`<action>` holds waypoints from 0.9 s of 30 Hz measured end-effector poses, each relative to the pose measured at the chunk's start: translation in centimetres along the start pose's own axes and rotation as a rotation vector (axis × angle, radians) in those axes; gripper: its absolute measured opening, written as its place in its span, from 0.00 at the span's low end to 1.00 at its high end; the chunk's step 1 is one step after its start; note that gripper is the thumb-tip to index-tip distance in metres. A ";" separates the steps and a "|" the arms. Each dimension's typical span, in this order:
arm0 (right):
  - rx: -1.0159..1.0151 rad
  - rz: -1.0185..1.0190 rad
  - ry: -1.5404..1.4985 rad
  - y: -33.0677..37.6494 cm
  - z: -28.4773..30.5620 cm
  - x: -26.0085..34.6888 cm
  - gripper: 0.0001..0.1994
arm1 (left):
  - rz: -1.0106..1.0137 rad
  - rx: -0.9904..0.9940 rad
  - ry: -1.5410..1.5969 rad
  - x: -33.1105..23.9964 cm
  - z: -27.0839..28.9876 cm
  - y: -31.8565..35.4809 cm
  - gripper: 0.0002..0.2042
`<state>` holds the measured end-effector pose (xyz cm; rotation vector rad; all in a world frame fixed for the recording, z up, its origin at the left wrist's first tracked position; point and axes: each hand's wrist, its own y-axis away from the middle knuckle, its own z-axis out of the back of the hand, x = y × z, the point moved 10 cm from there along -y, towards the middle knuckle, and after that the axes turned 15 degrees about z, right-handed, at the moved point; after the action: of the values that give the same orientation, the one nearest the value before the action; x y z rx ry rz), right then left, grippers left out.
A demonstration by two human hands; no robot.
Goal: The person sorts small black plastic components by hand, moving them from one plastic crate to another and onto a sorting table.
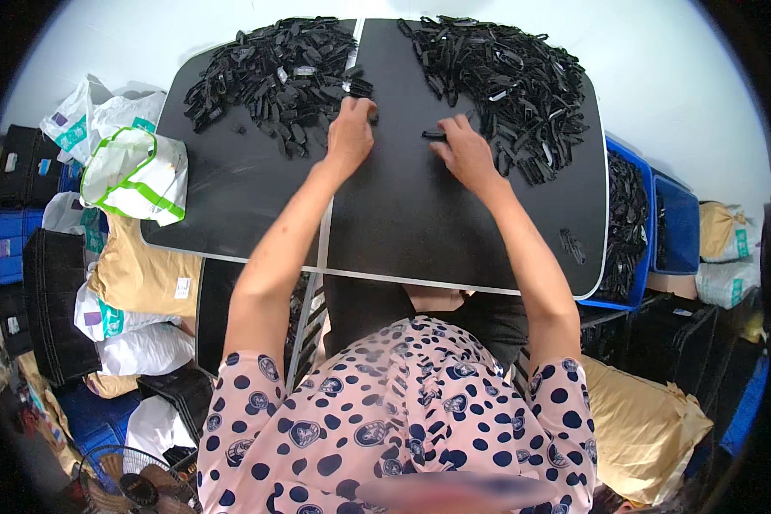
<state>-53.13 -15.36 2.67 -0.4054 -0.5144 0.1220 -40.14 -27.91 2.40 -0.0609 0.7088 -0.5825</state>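
A pile of small, elongated black plastic pieces covers the far left of the black table. At its right edge my left hand has its fingers curled and pinched at a few of these pieces; the fingertips partly hide what they grip. My right hand pinches one short black plastic piece between thumb and fingers, just above the tabletop. It is beside the left edge of a second pile of similar pieces. Some pieces in both piles look glossy.
A white bag with green trim stands against the table's left edge. At the right edge are a blue crate of black pieces and another blue bin. A few pieces lie near the right front. A fan sits lower left.
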 end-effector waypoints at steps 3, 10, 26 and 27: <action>0.130 -0.004 0.225 -0.7 -1.3 -2.4 0.09 | -0.094 0.160 -0.302 -0.7 -2.9 -0.7 0.11; 0.211 0.312 0.353 0.4 -1.9 1.5 0.05 | -0.300 0.297 -0.298 -1.5 -4.9 2.3 0.10; -0.287 -0.560 -1.093 9.3 -3.1 7.0 0.09 | 0.618 0.480 1.329 -2.8 -1.9 16.9 0.16; -0.276 -0.565 -1.093 9.7 -3.6 7.3 0.09 | 0.609 0.430 1.378 -2.7 -1.3 17.2 0.16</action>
<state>-45.13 -6.20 -0.79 -0.4252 -1.7150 -0.3030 -34.31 -11.83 -1.21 1.0153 1.8146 -0.0912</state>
